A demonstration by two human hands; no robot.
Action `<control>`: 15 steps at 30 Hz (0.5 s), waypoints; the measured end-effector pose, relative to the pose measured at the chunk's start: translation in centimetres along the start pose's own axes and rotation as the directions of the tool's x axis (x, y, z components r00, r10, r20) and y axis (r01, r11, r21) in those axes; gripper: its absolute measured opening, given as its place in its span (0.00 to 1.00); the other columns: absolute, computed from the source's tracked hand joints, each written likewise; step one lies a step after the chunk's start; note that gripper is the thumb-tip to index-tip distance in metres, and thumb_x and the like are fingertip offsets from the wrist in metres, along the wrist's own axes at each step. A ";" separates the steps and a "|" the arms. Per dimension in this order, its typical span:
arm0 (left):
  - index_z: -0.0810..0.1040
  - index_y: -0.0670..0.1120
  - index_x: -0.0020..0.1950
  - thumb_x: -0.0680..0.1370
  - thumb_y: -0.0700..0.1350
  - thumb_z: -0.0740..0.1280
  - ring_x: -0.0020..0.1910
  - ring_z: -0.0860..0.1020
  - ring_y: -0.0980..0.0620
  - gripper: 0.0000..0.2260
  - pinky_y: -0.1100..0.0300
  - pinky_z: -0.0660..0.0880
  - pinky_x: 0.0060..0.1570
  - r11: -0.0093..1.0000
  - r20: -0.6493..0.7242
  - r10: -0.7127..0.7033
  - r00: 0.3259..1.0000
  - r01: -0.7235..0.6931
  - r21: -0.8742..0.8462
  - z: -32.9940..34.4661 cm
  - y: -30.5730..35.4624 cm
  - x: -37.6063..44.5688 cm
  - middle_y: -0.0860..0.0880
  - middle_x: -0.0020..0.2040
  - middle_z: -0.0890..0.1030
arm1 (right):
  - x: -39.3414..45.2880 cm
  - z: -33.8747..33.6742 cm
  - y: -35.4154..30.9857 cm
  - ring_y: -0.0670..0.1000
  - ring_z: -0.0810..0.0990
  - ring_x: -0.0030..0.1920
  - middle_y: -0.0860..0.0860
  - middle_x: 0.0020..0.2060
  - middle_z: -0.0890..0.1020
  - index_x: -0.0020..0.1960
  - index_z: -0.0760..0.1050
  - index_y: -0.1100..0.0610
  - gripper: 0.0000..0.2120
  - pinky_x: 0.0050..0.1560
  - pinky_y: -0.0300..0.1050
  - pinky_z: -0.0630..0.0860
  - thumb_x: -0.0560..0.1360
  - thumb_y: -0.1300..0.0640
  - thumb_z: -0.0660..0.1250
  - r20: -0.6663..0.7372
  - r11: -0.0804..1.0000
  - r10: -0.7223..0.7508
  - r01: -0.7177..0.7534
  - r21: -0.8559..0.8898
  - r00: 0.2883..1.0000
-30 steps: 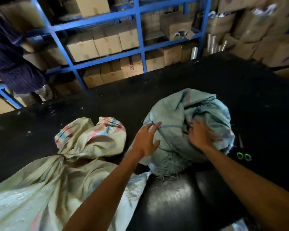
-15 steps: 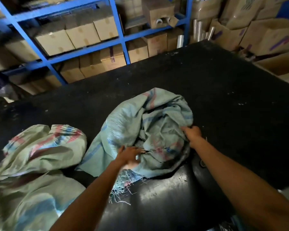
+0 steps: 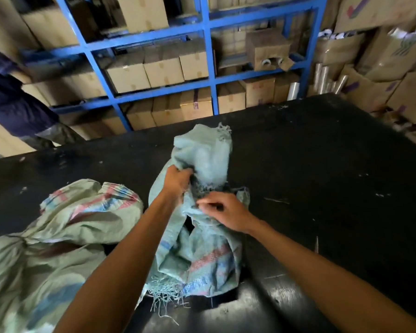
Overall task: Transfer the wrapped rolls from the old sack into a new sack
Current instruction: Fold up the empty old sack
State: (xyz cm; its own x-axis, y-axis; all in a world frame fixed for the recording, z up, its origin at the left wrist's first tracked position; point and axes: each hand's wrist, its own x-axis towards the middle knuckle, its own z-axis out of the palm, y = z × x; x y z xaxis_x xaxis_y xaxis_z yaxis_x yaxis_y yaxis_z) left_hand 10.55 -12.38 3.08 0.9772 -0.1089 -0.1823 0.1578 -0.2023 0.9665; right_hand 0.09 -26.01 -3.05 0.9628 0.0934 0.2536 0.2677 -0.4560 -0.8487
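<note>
A pale blue-green woven sack [image 3: 202, 255] with frayed edges and red and blue stripes stands bunched up in the middle of the black table [image 3: 322, 176]. My left hand [image 3: 178, 180] grips a fold of it near its top. My right hand [image 3: 226, 210] pinches the cloth just below and to the right, beside a dark opening. A second, yellowish sack [image 3: 58, 236] with red and blue stripes lies tied and full at the left. No wrapped rolls show outside the sacks.
Blue metal shelving [image 3: 207, 56] with cardboard boxes runs behind the table. More boxes [image 3: 394, 56] and clear film rolls [image 3: 324, 75] are stacked at the back right. A person in dark clothes [image 3: 12, 102] stands at the far left. A thin tool [image 3: 317, 245] lies by my right forearm.
The blue-green sack has been lifted from a low heap into a taller bunch. Both hands moved up and closer together on its cloth. The view has tilted upward.
</note>
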 end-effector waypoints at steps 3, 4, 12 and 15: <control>0.80 0.40 0.55 0.75 0.36 0.67 0.40 0.83 0.43 0.10 0.47 0.82 0.45 0.927 0.108 -0.191 0.976 0.216 -0.308 -2.9 0.0 -0.3 0.39 0.45 0.82 | 1.5 -2.1 1.0 0.44 0.80 0.42 0.48 0.46 0.81 0.53 0.83 0.57 0.06 0.46 0.38 0.76 0.78 0.58 0.69 -0.498 0.999 0.038 -0.022 0.038 0.866; 0.79 0.41 0.57 0.75 0.37 0.66 0.41 0.82 0.43 0.11 0.48 0.82 0.47 0.895 0.171 -0.216 0.961 0.265 -0.359 -3.7 0.0 -0.4 0.40 0.46 0.82 | 2.3 -2.9 1.1 0.45 0.79 0.42 0.49 0.51 0.80 0.58 0.80 0.55 0.10 0.47 0.41 0.77 0.77 0.58 0.70 -0.531 0.996 0.088 -0.057 0.074 0.843; 0.70 0.41 0.64 0.71 0.47 0.76 0.57 0.77 0.39 0.26 0.43 0.77 0.59 0.982 -0.259 0.061 0.964 -0.012 0.186 -4.9 0.0 -1.0 0.36 0.61 0.76 | 6.5 -0.5 -2.7 0.49 0.83 0.49 0.53 0.52 0.85 0.61 0.79 0.58 0.19 0.53 0.45 0.79 0.71 0.66 0.73 -0.181 0.963 0.157 -0.110 0.244 0.971; 0.67 0.41 0.59 0.74 0.51 0.73 0.52 0.72 0.45 0.23 0.46 0.75 0.55 0.783 -0.352 0.550 0.758 -0.321 0.534 -5.1 0.7 -2.4 0.40 0.58 0.72 | 7.0 0.7 -3.0 0.49 0.84 0.46 0.53 0.49 0.86 0.57 0.81 0.60 0.17 0.48 0.41 0.78 0.69 0.67 0.75 -0.258 0.976 0.184 -0.144 0.165 0.949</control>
State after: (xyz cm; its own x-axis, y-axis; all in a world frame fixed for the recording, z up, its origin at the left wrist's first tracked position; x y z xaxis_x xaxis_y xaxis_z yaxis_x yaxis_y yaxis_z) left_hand 9.02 -7.32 5.13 0.8771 0.1484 0.4568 -0.2656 -0.6427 0.7186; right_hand 6.02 -23.32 0.97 0.9531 -0.2234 0.2042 0.1285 -0.3122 -0.9413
